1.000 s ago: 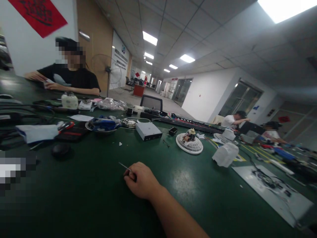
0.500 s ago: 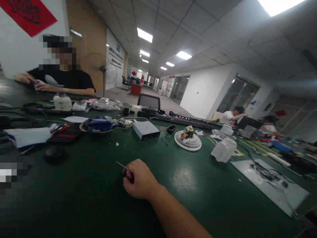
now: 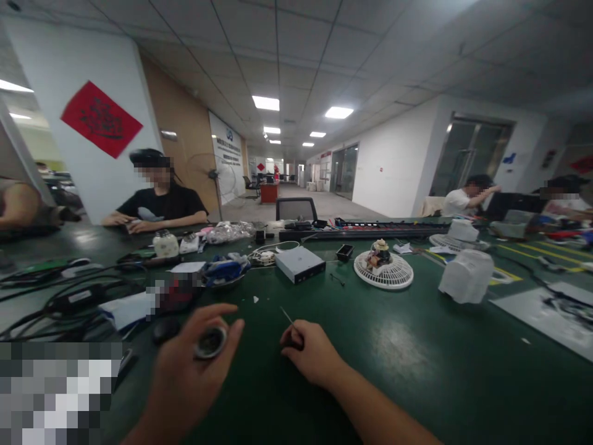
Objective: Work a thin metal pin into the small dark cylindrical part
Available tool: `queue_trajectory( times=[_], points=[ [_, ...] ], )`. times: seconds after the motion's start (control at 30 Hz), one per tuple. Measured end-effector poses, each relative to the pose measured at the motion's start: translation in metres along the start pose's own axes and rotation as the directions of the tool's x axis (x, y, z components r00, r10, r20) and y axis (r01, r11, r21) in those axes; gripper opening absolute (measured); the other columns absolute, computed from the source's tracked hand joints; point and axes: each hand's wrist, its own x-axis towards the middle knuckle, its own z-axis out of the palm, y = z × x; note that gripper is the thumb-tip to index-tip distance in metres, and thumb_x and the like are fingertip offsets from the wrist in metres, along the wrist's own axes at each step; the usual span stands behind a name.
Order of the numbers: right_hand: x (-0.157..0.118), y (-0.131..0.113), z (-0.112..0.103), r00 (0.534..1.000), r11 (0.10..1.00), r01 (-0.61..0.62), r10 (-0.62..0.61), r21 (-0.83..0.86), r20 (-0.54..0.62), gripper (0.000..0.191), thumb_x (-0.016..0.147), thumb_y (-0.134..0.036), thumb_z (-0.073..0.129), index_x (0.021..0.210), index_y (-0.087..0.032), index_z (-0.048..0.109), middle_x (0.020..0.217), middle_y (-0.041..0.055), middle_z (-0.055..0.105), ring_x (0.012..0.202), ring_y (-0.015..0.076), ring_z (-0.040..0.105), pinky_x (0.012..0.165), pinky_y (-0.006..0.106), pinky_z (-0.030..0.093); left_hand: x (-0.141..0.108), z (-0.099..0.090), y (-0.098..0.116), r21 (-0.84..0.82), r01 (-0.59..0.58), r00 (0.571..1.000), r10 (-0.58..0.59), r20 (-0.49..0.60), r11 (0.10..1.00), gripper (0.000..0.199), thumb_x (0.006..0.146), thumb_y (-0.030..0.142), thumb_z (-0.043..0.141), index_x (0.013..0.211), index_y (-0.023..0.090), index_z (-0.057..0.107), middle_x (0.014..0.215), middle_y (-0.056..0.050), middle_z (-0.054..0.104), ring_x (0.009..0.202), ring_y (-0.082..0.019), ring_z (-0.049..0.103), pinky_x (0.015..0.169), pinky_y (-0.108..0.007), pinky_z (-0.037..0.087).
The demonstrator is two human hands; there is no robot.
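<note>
Two things held, lower centre: left hand (image 3: pixel 186 366) cups a round, silver-rimmed part (image 3: pixel 210 342), right hand (image 3: pixel 313 347) pinches a thin rod (image 3: pixel 287 316); seemingly a readying step, steadiness wanted next.

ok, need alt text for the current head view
A person's left hand holds a round, silver-rimmed part and their right hand a thin metal rod, at a cluttered green table. Beyond the hands sit a grey box and a white grille; across the table sits a co-worker in black.
</note>
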Motion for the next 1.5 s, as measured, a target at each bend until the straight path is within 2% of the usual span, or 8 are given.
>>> queue_trajectory(
  times=[0.07, 0.13, 0.23, 0.43, 0.73, 0.9, 1.1, 1.5],
  points=[
    [0.002, 0.002, 0.001, 0.997, 0.998, -0.053, 0.054, 0.020, -0.063, 0.043, 0.076, -0.007, 0.072, 0.067, -0.022, 0.032, 0.090, -0.0002, 0.069, 0.087, 0.0162, 0.066, 0.074, 0.026, 0.046, 0.010, 0.025, 0.001, 0.076, 0.010, 0.966, -0.029, 0.257, 0.997, 0.025, 0.096, 0.030, 0.056, 0.119, 0.021, 0.062, 0.089, -0.002, 0.071, 0.070, -0.017, 0.068, 0.065, -0.029, 0.055],
    [0.003, 0.003, 0.002, 0.992, 0.996, -0.081, 0.083, 0.030, -0.090, 0.044, 0.072, -0.006, 0.074, 0.066, -0.022, 0.034, 0.087, -0.0008, 0.069, 0.085, 0.0165, 0.066, 0.074, 0.026, 0.046, 0.007, 0.046, -0.002, 0.173, -0.015, 0.875, -0.071, 0.479, 0.985, 0.025, 0.094, 0.022, 0.049, 0.115, 0.024, 0.062, 0.086, -0.001, 0.072, 0.074, -0.020, 0.071, 0.071, -0.032, 0.054],
    [0.003, 0.001, 0.003, 0.990, 0.994, -0.099, 0.104, 0.052, -0.100, 0.045, 0.070, -0.008, 0.078, 0.064, -0.022, 0.035, 0.086, -0.0017, 0.069, 0.082, 0.0156, 0.066, 0.072, 0.025, 0.045, -0.005, 0.061, -0.007, 0.253, -0.054, 0.812, -0.105, 0.575, 0.966, 0.037, 0.089, 0.015, 0.046, 0.124, 0.025, 0.056, 0.101, -0.004, 0.073, 0.088, -0.024, 0.072, 0.081, -0.039, 0.053],
    [-0.003, -0.008, 0.003, 0.992, 0.989, -0.052, 0.068, 0.137, -0.109, 0.049, 0.069, -0.006, 0.077, 0.062, -0.022, 0.031, 0.078, -0.0026, 0.067, 0.075, 0.0137, 0.063, 0.067, 0.024, 0.043, -0.018, 0.061, -0.011, 0.192, -0.109, 0.814, -0.024, 0.581, 0.975, 0.050, 0.076, 0.002, 0.049, 0.123, 0.017, 0.052, 0.120, -0.014, 0.064, 0.112, -0.027, 0.063, 0.095, -0.040, 0.050],
    [-0.014, -0.012, 0.004, 0.995, 0.937, 0.098, -0.087, 0.335, -0.047, 0.049, 0.075, -0.003, 0.071, 0.060, -0.022, 0.028, 0.082, -0.0001, 0.071, 0.080, 0.0155, 0.068, 0.071, 0.026, 0.049, -0.019, 0.060, -0.014, -0.169, -0.138, 0.741, 0.215, 0.636, 0.976, 0.050, 0.083, -0.001, 0.048, 0.125, 0.024, 0.057, 0.120, -0.007, 0.063, 0.108, -0.020, 0.062, 0.094, -0.034, 0.054],
    [-0.014, -0.013, 0.003, 0.995, 0.922, 0.080, -0.053, 0.378, -0.081, 0.048, 0.078, -0.007, 0.071, 0.060, -0.022, 0.029, 0.081, 0.0009, 0.070, 0.084, 0.0171, 0.069, 0.073, 0.027, 0.050, -0.015, 0.057, -0.015, -0.110, -0.141, 0.786, 0.179, 0.591, 0.984, 0.045, 0.091, 0.009, 0.055, 0.130, 0.032, 0.059, 0.118, -0.003, 0.067, 0.106, -0.022, 0.061, 0.093, -0.038, 0.052],
    [-0.012, -0.012, 0.002, 0.996, 0.955, 0.053, -0.029, 0.293, -0.087, 0.048, 0.068, -0.001, 0.072, 0.062, -0.022, 0.030, 0.077, -0.0037, 0.058, 0.071, 0.0130, 0.057, 0.064, 0.026, 0.042, -0.013, 0.055, -0.009, -0.056, -0.195, 0.679, 0.176, 0.713, 0.979, 0.048, 0.092, 0.008, 0.048, 0.134, 0.030, 0.058, 0.109, -0.005, 0.067, 0.099, -0.024, 0.059, 0.089, -0.041, 0.049],
    [-0.010, -0.012, 0.002, 0.993, 0.979, -0.116, 0.114, 0.165, 0.025, 0.048, 0.066, -0.013, 0.081, 0.062, -0.022, 0.034, 0.071, -0.0050, 0.057, 0.065, 0.0123, 0.049, 0.057, 0.025, 0.034, -0.008, 0.047, 0.005, -0.054, -0.045, 0.618, 0.070, 0.783, 0.998, 0.035, 0.087, 0.022, 0.065, 0.121, 0.026, 0.062, 0.115, -0.005, 0.067, 0.103, -0.026, 0.059, 0.092, -0.043, 0.046]
  ],
)
